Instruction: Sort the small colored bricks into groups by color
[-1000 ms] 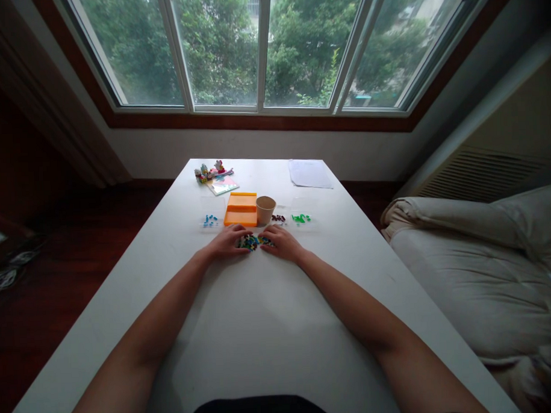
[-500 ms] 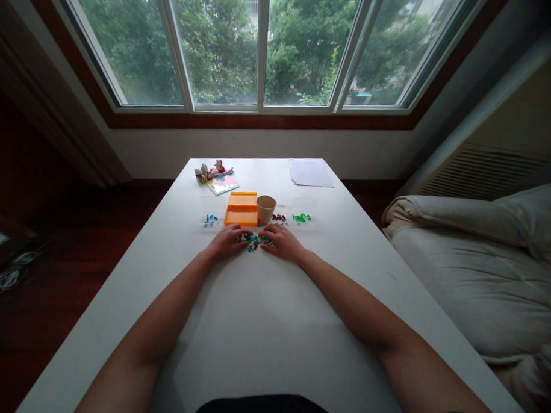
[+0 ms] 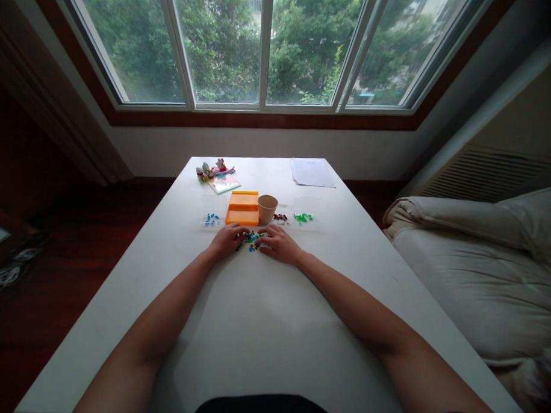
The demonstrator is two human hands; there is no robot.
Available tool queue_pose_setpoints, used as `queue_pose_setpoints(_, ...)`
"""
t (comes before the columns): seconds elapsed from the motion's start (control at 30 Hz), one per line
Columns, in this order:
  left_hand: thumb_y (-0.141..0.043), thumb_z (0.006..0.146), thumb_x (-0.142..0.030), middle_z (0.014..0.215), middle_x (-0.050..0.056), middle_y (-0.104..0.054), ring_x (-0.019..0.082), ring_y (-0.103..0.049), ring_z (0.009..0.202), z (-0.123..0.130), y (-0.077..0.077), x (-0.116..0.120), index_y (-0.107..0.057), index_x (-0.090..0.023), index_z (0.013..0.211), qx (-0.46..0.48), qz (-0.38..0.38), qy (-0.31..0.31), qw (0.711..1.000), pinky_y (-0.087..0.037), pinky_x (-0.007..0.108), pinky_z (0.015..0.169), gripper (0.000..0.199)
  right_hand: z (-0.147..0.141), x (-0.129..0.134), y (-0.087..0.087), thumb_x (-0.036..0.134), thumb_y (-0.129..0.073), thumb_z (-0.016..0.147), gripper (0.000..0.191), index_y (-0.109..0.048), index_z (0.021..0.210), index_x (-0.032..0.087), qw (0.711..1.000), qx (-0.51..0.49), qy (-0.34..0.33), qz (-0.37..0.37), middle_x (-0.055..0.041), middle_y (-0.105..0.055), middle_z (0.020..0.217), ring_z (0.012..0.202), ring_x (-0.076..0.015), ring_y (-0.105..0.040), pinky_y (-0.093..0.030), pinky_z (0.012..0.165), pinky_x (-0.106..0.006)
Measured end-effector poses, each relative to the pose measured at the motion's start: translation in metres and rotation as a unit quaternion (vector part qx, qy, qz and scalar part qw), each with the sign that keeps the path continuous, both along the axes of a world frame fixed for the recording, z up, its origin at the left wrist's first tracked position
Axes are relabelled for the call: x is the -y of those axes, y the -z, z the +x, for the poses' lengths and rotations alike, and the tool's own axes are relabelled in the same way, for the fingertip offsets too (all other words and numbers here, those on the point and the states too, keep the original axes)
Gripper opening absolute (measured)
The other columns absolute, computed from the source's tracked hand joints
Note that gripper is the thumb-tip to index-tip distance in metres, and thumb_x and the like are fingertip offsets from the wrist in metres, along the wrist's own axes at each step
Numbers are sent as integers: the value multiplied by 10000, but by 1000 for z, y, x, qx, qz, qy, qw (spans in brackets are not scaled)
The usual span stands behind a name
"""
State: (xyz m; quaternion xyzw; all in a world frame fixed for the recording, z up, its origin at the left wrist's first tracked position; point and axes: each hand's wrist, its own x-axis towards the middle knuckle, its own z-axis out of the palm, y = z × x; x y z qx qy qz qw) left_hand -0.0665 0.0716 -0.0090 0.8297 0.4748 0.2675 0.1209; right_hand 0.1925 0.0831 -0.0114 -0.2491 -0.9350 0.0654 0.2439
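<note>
A small heap of mixed-colour building bricks point(image 3: 251, 241) lies on the white table between my hands. My left hand point(image 3: 228, 239) rests at its left side, fingers curved and apart, their tips at the bricks. From the right, my right hand point(image 3: 279, 242) reaches in with spread fingers that cover part of the heap. In neither hand can I see a brick gripped. Just beyond the hands are an orange tray point(image 3: 242, 216) and a tan cup point(image 3: 267, 209).
Clear boxes hold blue pieces point(image 3: 211, 219), dark red pieces point(image 3: 280, 217) and green pieces point(image 3: 303, 217). Farther back are small figures point(image 3: 213, 169), a colourful card point(image 3: 224, 183) and paper sheets point(image 3: 313, 172). A beige sofa point(image 3: 463, 272) stands right of the table point(image 3: 261, 327).
My right hand has shifted slightly left over the heap, closer to my left hand. The heap looks drawn closer together. The whole view has moved a little.
</note>
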Motion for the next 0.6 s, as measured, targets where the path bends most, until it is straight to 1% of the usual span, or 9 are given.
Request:
queue_pose_setpoints(0.2,-538,933,-281,913,46,-671,163,-584,763,0,1,0,-741,-236,1052,9,-3,-16,1000,-463,282,732,240,1,-1,0,311,-638,917,202,-713,1101,277,1000,-13,7,-14,-83,-619,1244,1172,-272,-526,-441,1015,-460)
queue_pose_setpoints(0.37,-552,926,-292,902,42,-685,156,-582,744,-1,1,0,-741,-228,1029,13,-4,-9,1000,-451,270,705,225,2,0,-1,255,-624,922,180,-732,1062,293,999,-28,-20,-21,-64,-626,1232,1162,-248,-534,-437,1030,-432)
queue_pose_setpoints(0.5,-559,923,-293,883,35,-680,147,-572,722,0,0,1,-737,-228,1031,10,-1,-13,1000,-434,260,689,218,1,0,-1,270,-671,892,160,-729,1041,277,999,-36,-16,-17,-70,-635,1215,1146,-251,-541,-447,1014,-431)
queue_pose_setpoints(0.6,-563,918,-285,872,32,-676,149,-575,729,0,1,0,-738,-232,1023,0,5,-22,1000,-427,261,690,210,-1,1,0,280,-682,884,101,-731,971,263,999,-31,-11,-11,-68,-634,1216,1143,-254,-538,-447,1009,-429)
